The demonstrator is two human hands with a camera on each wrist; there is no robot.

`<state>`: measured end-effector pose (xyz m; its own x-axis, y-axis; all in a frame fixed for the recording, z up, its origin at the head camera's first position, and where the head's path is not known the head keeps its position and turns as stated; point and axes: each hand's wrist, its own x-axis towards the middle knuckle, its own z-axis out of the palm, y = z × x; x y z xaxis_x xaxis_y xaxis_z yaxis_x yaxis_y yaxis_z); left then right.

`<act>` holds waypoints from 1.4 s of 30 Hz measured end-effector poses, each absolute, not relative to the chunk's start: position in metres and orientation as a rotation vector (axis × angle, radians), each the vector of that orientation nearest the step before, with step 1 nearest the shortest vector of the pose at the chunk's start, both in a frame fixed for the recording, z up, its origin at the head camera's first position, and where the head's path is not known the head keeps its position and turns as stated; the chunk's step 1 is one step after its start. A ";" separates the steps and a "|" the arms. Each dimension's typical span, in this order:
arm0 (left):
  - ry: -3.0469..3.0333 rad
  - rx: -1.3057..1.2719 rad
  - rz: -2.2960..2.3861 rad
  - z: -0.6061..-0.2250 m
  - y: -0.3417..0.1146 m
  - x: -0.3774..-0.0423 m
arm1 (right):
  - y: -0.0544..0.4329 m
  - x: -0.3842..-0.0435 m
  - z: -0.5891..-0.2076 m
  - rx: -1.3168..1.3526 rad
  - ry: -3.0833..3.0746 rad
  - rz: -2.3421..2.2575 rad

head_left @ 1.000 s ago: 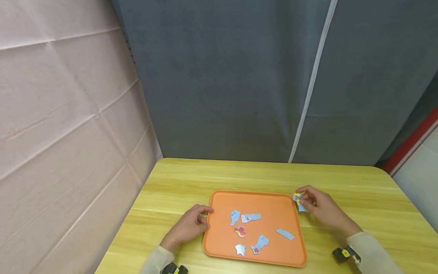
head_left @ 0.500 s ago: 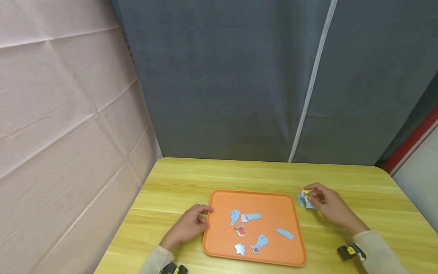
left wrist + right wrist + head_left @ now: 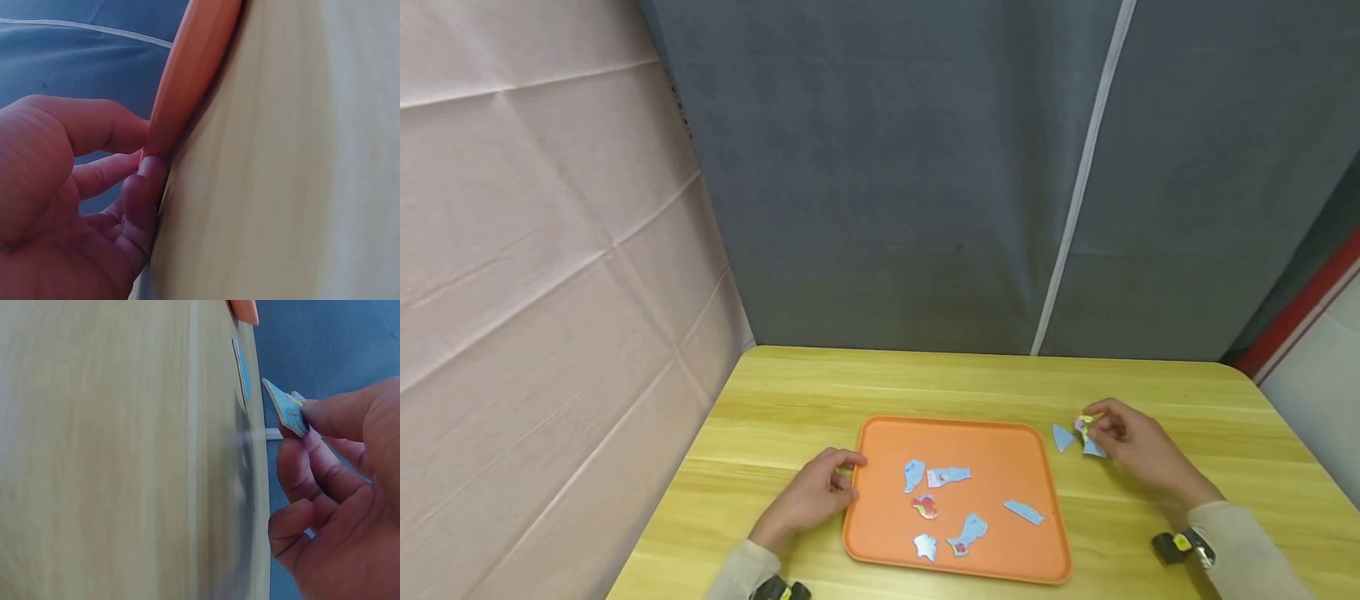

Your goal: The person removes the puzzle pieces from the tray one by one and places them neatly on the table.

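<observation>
My right hand (image 3: 1138, 442) pinches a puzzle piece (image 3: 1084, 423), light blue with yellow and purple print, between thumb and fingers just above the table, right of the tray. In the right wrist view that puzzle piece (image 3: 289, 411) is tilted, its thin edge showing. A plain blue triangular puzzle piece (image 3: 1062, 437) lies on the table between this hand and the orange tray (image 3: 955, 429). At the tray's left rim my left hand (image 3: 812, 492) holds the edge; in the left wrist view its fingertips meet around the orange rim (image 3: 181, 81).
Several puzzle pieces lie apart on the tray: blue ones such as the strip (image 3: 1023, 512) and the one with a red corner (image 3: 967, 534), and a red one (image 3: 925, 507). Wood-grain table (image 3: 820, 383) surrounds the tray. A grey curtain (image 3: 887, 183) hangs behind.
My right hand has moved right, away from the tray, with the patterned puzzle piece. The blue triangular piece has come into view, left behind on the table. My left hand has stayed at the tray.
</observation>
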<state>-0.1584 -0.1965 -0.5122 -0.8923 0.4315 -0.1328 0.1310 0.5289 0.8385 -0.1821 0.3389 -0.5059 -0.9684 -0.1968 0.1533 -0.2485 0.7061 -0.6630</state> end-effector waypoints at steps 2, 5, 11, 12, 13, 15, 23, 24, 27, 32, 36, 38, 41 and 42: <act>2.452 0.465 1.295 -0.513 -0.197 -0.159 | 0.341 -0.183 -0.506 0.364 -2.839 1.118; 2.459 0.463 1.287 -0.515 -0.197 -0.160 | 0.343 -0.185 -0.507 0.354 -2.844 1.120; 2.470 0.466 1.276 -0.516 -0.198 -0.160 | 0.349 -0.190 -0.512 0.362 -2.873 1.124; 2.472 0.466 1.274 -0.516 -0.198 -0.160 | 0.350 -0.191 -0.513 0.361 -2.879 1.119; 2.475 0.467 1.272 -0.516 -0.197 -0.161 | 0.351 -0.192 -0.514 0.354 -2.883 1.121; 2.478 0.466 1.271 -0.516 -0.197 -0.161 | 0.352 -0.194 -0.514 0.355 -2.896 1.114; 2.477 0.451 1.265 -0.515 -0.196 -0.160 | 0.353 -0.196 -0.515 0.361 -2.942 1.084; 2.477 0.450 1.265 -0.515 -0.196 -0.160 | 0.353 -0.196 -0.515 0.359 -2.946 1.081; 2.477 0.450 1.268 -0.515 -0.196 -0.160 | 0.353 -0.198 -0.515 0.350 -2.955 1.076; 2.480 0.460 1.266 -0.515 -0.196 -0.160 | 0.353 -0.199 -0.518 0.343 -2.951 1.036; 2.479 0.466 1.271 -0.515 -0.196 -0.160 | 0.354 -0.198 -0.518 0.338 -2.945 1.028; 2.481 0.467 1.268 -0.515 -0.196 -0.160 | 0.353 -0.198 -0.518 0.334 -2.945 1.033; 2.483 0.465 1.263 -0.516 -0.196 -0.160 | 0.351 -0.197 -0.516 0.327 -2.942 1.034; 2.483 0.466 1.262 -0.516 -0.196 -0.160 | 0.351 -0.197 -0.516 0.327 -2.942 1.034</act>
<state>-0.1604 -0.1963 -0.5156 -0.8969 0.4225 -0.1306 0.1434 0.5573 0.8178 -0.1966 0.3507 -0.5156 -0.9782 -0.1939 0.0746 -0.1979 0.7608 -0.6181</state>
